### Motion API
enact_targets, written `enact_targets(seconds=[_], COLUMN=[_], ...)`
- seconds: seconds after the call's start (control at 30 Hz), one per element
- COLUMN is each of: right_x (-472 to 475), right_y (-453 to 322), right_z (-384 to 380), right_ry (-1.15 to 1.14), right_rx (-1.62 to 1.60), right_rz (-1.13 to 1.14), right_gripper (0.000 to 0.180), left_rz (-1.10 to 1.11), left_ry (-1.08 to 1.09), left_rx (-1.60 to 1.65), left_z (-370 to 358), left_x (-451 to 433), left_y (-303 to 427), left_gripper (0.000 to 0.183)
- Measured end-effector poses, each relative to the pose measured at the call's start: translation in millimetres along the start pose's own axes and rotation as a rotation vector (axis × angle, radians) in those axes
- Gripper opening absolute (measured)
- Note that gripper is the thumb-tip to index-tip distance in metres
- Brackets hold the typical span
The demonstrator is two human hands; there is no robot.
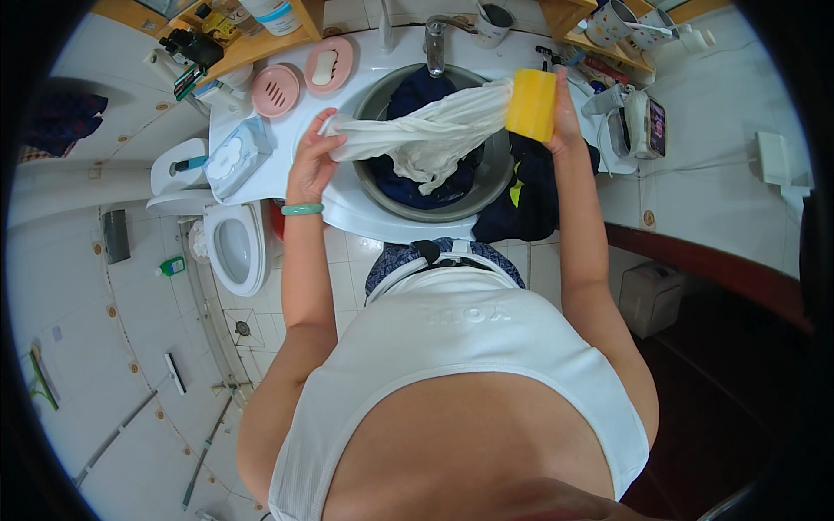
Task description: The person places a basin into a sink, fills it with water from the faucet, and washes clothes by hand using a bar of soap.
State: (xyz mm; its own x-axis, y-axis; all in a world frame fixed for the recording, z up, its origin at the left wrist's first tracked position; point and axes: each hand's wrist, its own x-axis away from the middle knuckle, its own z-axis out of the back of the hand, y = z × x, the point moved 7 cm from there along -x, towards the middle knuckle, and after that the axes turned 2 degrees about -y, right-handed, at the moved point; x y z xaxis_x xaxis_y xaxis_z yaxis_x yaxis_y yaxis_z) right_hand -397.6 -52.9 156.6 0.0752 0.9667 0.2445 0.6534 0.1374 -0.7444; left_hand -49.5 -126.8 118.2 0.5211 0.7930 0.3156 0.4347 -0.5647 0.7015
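Observation:
A wet-looking white cloth (pixel 423 133) is stretched over a grey basin (pixel 365 169) set at the washbasin. My left hand (pixel 316 153) grips its left end between thumb and fingers. At the other end my right hand (pixel 563 117) holds a yellow block-like object (pixel 531 105), its palm against the right side; the cloth meets the object's left side. Part of the cloth hangs down in the middle. Dark blue fabric (pixel 423 189) lies in the basin beneath. More dark clothing with a bright yellow-green mark (pixel 537 202) drapes over the counter's front edge, below my right forearm.
Behind the basin stands a chrome faucet (pixel 435 49), with a cup (pixel 493 27) beside it. Two pink soap dishes (pixel 275 91) and a wipes pack (pixel 238 156) occupy the counter's left side. Razors, tubes and a pouch crowd the right. A toilet (pixel 236 247) stands at lower left.

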Motion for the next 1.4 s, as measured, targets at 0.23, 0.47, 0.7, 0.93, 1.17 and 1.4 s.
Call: enact_targets(seconds=[0.23,0.47,0.7,0.93,1.17,1.4], right_x=[8.2,31.9,17.5,-45.0,-36.9,15.4], right_y=[-53.6,-125.0,-117.8,9.6,65.6,39.8], right_z=[-57.3,-145.9,-150.3,-46.8,22.2,-58.2], right_ry=[-0.253,-0.415,-0.341,0.124,0.481,0.487], right_rx=[-0.039,-0.120,-0.157,0.230,0.764,1.199], right_rz=[0.052,0.173,0.116,-0.109,-0.005,0.384], right_gripper=[0.066,0.057,0.059,0.071,0.085,0.061], left_rz=[-0.336,-0.135,-0.174,0.258,0.246,0.251], left_ry=[-0.037,-0.344,-0.476,-0.373,-0.257,-0.284], left_rx=[-1.749,-0.825,0.451,0.696,0.803,0.775], left_z=[-56.1,-66.2,-95.0,-109.9,-73.9,-84.1], left_x=[13.2,-4.0,-53.8,-34.6,-63.0,-52.0], left_y=[45.1,72.7,10.0,-102.1,-148.9,-136.4], left_gripper=[0.049,0.043,0.076,0.066,0.054,0.055])
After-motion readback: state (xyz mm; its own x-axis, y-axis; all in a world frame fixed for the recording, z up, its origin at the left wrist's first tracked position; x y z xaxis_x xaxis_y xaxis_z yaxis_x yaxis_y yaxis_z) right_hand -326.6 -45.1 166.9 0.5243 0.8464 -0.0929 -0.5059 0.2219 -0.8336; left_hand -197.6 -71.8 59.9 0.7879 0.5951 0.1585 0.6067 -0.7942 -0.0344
